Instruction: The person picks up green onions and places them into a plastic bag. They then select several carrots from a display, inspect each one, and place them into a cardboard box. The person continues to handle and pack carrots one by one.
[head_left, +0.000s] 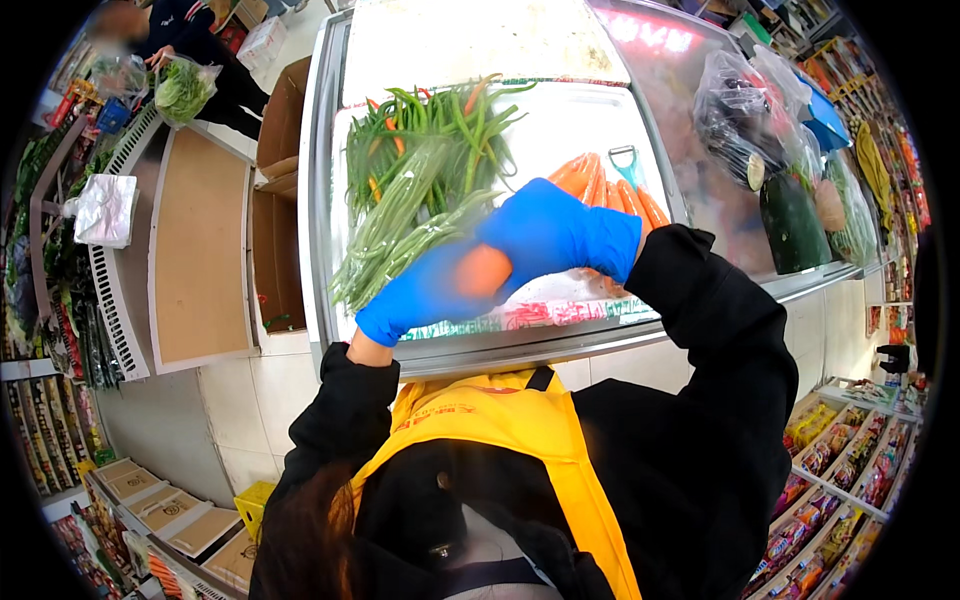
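My left hand (431, 289), in a blue glove, is closed around a carrot (484, 270) whose orange end shows between the two gloves. Against it presses my right hand (536, 225), also gloved in blue and blurred at the fingers; whether it grips the carrot too I cannot tell. Both hands are over the front of a white tray (600, 109). Peeled-looking carrots (592, 180) lie in the tray beyond my right hand, beside a vegetable peeler (624, 159) with a teal handle. Green and red chili peppers (420, 120) and long green beans (405, 202) fill the tray's left side.
A white board (480, 37) lies behind the tray on the glass-topped case. Bagged vegetables (739, 112) and a winter melon (791, 225) are at the right. An open cardboard box (277, 247) stands at the left; farther back, a person (187, 45) holds bagged greens.
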